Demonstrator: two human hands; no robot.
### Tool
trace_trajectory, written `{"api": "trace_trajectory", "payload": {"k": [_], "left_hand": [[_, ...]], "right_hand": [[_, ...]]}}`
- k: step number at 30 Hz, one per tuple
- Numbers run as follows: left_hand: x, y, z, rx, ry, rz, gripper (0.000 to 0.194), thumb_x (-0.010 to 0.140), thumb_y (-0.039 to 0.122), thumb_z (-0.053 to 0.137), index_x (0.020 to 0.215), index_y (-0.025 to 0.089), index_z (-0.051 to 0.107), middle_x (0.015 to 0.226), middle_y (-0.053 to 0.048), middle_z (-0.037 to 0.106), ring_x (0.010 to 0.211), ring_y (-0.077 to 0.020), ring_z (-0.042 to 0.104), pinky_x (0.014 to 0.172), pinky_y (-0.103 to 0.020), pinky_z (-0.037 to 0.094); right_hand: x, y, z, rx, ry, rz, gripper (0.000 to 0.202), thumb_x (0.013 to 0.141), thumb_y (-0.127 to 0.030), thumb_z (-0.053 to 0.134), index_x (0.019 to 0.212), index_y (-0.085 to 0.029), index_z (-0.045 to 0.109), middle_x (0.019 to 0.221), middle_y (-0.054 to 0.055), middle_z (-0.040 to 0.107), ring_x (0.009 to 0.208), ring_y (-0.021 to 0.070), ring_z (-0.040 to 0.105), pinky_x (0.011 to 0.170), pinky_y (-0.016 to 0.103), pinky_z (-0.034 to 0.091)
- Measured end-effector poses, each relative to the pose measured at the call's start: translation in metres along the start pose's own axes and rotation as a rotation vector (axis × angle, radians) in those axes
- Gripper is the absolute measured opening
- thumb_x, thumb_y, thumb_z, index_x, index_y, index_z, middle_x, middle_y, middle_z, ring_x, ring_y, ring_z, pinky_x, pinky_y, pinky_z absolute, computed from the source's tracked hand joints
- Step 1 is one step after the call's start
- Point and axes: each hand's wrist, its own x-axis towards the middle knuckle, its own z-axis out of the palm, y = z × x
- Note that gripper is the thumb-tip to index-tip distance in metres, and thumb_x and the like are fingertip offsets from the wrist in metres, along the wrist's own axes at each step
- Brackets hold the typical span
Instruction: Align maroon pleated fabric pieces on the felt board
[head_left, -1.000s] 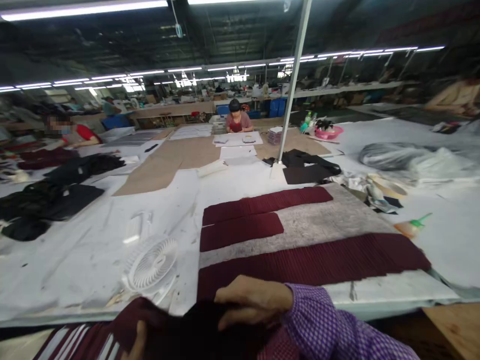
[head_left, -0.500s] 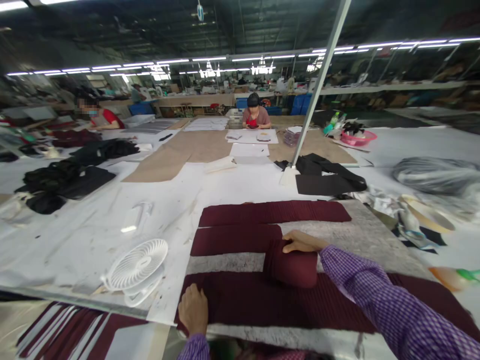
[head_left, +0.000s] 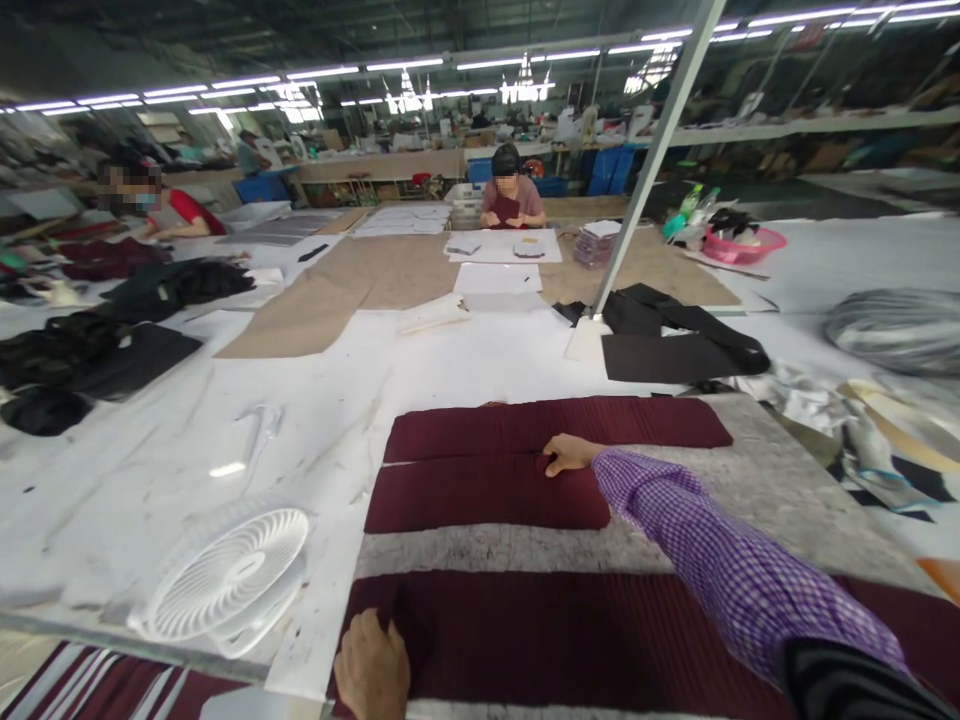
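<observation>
Straight in at three maroon rows of fabric pieces, all lying on one grey mottled sheet [head_left: 480, 548]: counting one long upper row [head_left: 637, 418], one shorter middle row [head_left: 465, 495] and one long lower row [head_left: 525, 640]. Pinching a small bit of maroon cloth at the top edge of the middle row with the right hand [head_left: 568, 453], thumb and fingertips brought together, near the right end. Down at the left end of the lower row with the left hand [head_left: 373, 665], fingers bent over the cloth; impossible to tell from here whether pinching it or just resting on it. Over to the left of the rows, on the white table [head_left: 330, 420], spotting one white fan [head_left: 229, 575], and down in the lower left corner, one lot of maroon pieces striped with white [head_left: 97, 690]. Looking up beyond the rows: one slanting pole [head_left: 660, 150], with black fabric [head_left: 682, 350] spread around its base, and one pink basin [head_left: 742, 245] further right. Counting two people nearby: one person across the table [head_left: 514, 200], holding a maroon piece [head_left: 505, 207] in both hands, and one person in red [head_left: 184, 215] off to the left, bending over the work surface beyond the dark fabric heap [head_left: 112, 345].
</observation>
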Motion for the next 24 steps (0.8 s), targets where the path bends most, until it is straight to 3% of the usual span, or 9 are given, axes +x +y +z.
{"api": "trace_trajectory", "payload": {"k": [7,24], "left_hand": [[0.001,0.000,0.002,0.034,0.013,0.016,0.020,0.089,0.026,0.041,0.091,0.013,0.057,0.076,-0.006,0.056,0.075,-0.0228,0.055,0.067,-0.033,0.036],[0.000,0.002,-0.002,0.040,0.025,0.005,0.020,0.090,0.025,0.041,0.093,0.012,0.056,0.078,-0.006,0.057,0.076,-0.0223,0.055,0.067,-0.033,0.037]], "right_hand": [[0.010,-0.001,0.009,-0.117,0.011,0.069,0.032,0.090,-0.035,0.059,0.117,-0.017,0.058,0.117,0.008,0.061,0.103,0.0226,0.060,0.088,0.045,0.050],[0.006,-0.011,0.000,-0.191,-0.002,0.101,0.032,0.091,-0.033,0.058,0.118,-0.016,0.057,0.118,0.008,0.060,0.103,0.0223,0.061,0.087,0.044,0.051]]}}
